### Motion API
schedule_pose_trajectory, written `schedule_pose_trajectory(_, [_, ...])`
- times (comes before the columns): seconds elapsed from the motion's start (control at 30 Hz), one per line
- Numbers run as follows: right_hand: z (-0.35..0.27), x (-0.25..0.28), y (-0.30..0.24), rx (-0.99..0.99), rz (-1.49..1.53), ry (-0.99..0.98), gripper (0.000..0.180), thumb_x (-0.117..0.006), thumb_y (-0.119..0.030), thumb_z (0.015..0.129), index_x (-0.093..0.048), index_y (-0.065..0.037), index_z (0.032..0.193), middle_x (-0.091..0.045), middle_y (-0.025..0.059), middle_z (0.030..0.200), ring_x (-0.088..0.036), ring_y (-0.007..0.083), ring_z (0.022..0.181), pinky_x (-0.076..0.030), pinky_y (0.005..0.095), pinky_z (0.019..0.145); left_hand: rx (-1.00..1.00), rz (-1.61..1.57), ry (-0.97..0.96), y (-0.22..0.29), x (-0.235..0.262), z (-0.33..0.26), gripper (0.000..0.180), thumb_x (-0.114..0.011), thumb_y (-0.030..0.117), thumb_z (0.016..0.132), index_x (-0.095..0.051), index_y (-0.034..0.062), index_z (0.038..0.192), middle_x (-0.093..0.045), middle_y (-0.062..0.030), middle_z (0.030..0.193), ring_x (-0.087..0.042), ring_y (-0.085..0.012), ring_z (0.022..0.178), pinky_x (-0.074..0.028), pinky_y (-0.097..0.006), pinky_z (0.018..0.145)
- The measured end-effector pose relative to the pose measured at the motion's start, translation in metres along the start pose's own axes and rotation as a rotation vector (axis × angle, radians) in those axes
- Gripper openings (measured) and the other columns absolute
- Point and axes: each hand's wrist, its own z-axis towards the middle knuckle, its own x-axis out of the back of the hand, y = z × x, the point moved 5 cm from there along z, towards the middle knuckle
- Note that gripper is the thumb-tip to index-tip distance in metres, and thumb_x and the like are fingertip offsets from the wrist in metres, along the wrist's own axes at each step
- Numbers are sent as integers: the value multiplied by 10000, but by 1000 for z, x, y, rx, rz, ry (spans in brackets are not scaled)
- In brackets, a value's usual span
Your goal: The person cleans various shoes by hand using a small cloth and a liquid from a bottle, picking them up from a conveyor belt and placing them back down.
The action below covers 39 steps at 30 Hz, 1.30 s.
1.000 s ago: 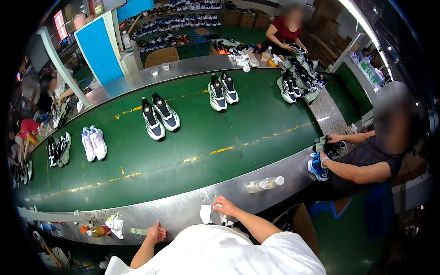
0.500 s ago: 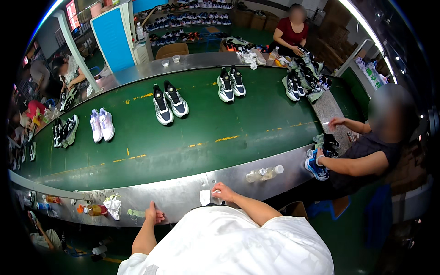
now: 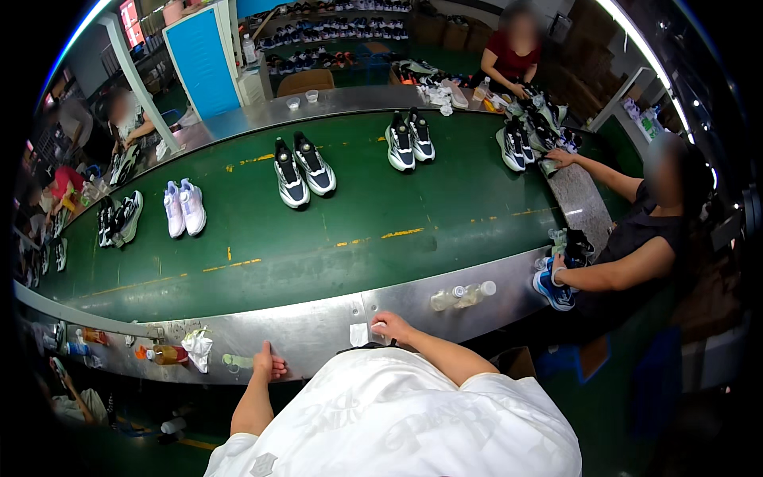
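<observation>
My left hand [image 3: 269, 362] rests at the near metal ledge with its fingers stretched out and nothing in it. Beside it lies a pale green translucent item [image 3: 236, 361] whose kind I cannot make out. My right hand [image 3: 391, 327] is over the same ledge, its fingers curled together; whatever they may hold is too small to tell. Just left of that hand lies a small white piece of paper or cloth [image 3: 359, 335]. Across the green belt stand pairs of sneakers: white and navy ones [image 3: 305, 172], another such pair [image 3: 410, 141], and a pale lilac pair [image 3: 184, 208].
Two clear bottles [image 3: 463, 296] lie on the metal ledge [image 3: 302, 322] to the right. An amber bottle [image 3: 167, 354] and crumpled white tissue [image 3: 197, 350] sit at left. A co-worker [image 3: 636, 230] at right has a blue shoe [image 3: 554, 288] by one hand. Shoes are heaped [image 3: 544, 119] at the belt's far right.
The co-worker at right has stretched one arm out to the heaped shoes. My right hand's fingers have drawn closer together. My left hand stays in place; the whole view has shifted slightly.
</observation>
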Motion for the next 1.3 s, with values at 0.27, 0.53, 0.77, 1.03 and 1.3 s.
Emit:
schedule_pose_trajectory(0.27, [-47, 31, -91, -46, 41, 141, 207, -636, -235, 962, -605, -57, 1063, -675, 74, 885, -673, 191, 824, -514, 347, 773, 20, 16, -6, -6, 8, 5, 849, -316, 748, 959, -644, 17, 677, -645, -114, 590, -660, -258, 498, -474, -362, 438])
schedule_pose_trajectory(0.53, [-94, 55, -136, -87, 143, 346, 197, -616, -233, 984, -581, -51, 1053, -680, 100, 899, -687, 220, 796, -522, 351, 743, 16, 25, -2, -3, 13, -1, 849, -311, 748, 961, -640, 25, 663, -638, -110, 577, -648, -257, 479, -458, -360, 429])
schedule_pose_trajectory(0.77, [-134, 72, -168, -58, 89, 443, 140, -647, -127, 947, -611, -42, 1052, -648, 57, 903, -607, 134, 866, -501, 290, 790, -48, -27, -65, -10, 22, 20, 829, -318, 725, 973, -626, 21, 663, -606, -104, 547, -633, -265, 461, -448, -358, 391])
schedule_pose_trajectory(1.03, [-204, 127, -186, -67, -89, 782, 109, -646, -104, 907, -624, -34, 988, -658, 118, 830, -670, 239, 766, -528, 341, 720, 30, 38, -10, -8, 32, 5, 814, -340, 765, 945, -649, 48, 717, -613, -75, 575, -636, -249, 505, -454, -362, 453])
schedule_pose_trajectory(1.3, [-201, 174, -174, -56, -348, 1063, 122, -678, -87, 895, -628, -33, 993, -685, 151, 905, -673, 355, 845, -528, 399, 750, 23, 49, -19, -3, 39, 4, 808, -348, 771, 940, -651, 59, 709, -618, -66, 573, -632, -244, 500, -450, -360, 459])
